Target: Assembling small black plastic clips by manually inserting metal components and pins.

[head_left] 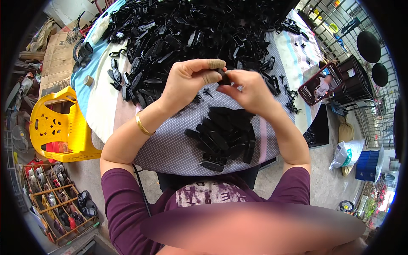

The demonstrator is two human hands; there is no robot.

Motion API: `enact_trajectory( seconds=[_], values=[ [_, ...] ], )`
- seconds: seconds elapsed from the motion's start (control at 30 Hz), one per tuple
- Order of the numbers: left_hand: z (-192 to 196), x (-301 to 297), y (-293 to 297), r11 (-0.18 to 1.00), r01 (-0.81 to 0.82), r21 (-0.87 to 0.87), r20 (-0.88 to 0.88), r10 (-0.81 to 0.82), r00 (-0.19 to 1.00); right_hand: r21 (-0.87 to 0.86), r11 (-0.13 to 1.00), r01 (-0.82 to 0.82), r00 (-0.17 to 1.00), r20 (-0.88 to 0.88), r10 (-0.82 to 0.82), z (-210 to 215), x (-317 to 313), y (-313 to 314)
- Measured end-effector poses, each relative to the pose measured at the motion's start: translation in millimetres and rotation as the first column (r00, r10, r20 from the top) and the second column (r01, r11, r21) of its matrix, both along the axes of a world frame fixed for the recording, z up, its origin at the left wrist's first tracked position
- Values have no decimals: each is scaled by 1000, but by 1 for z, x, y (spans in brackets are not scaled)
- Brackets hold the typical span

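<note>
Above the middle of the table, my left hand [187, 80] and my right hand [250, 90] meet around a small black plastic part [223, 77]. Both hands pinch it between thumb and fingers; tan tape wraps fingertips of the left. The part's far side is hidden by my fingers. Just below them lies a small heap of black oblong plastic pieces [225, 136] on the dotted tablecloth [170, 151]. Beyond my hands spreads a large pile of loose black plastic parts [182, 34]. Tiny black clips [291, 100] lie to the right of my right hand.
A phone [321, 84] stands tilted at the table's right edge, beside a black crate [352, 80]. On the left are a roll of tape [88, 80], a yellow plastic chair [63, 125] and a wooden shoe rack [59, 204]. A blue box [369, 165] stands on the floor at right.
</note>
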State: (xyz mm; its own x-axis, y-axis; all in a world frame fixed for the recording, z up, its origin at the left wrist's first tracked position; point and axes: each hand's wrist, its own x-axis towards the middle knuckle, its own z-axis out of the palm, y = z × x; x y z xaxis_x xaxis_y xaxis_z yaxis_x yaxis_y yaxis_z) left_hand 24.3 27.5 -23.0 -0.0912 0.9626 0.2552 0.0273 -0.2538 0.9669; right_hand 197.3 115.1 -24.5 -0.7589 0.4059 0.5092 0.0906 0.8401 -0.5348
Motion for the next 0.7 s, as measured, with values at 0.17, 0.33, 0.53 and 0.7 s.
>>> enact_trajectory(
  seconds=[0.17, 0.33, 0.53, 0.7],
  values=[
    [2, 11, -8, 941, -78, 329, -441, 227, 868, 108, 950, 293, 893, 325, -313, 34, 50, 38],
    [3, 21, -7, 902, -8, 431, -553, 271, 788, 285, 846, 451, 600, 605, -524, 19, 79, 73],
    [10, 36, -12, 915, 347, 203, -755, -80, 651, 85, 941, 328, 777, 542, -320, 8, 68, 79],
    [3, 44, 24, 936, 343, 73, -692, -200, 693, 81, 925, 371, 830, 418, -369, 5, 65, 87]
  ],
)
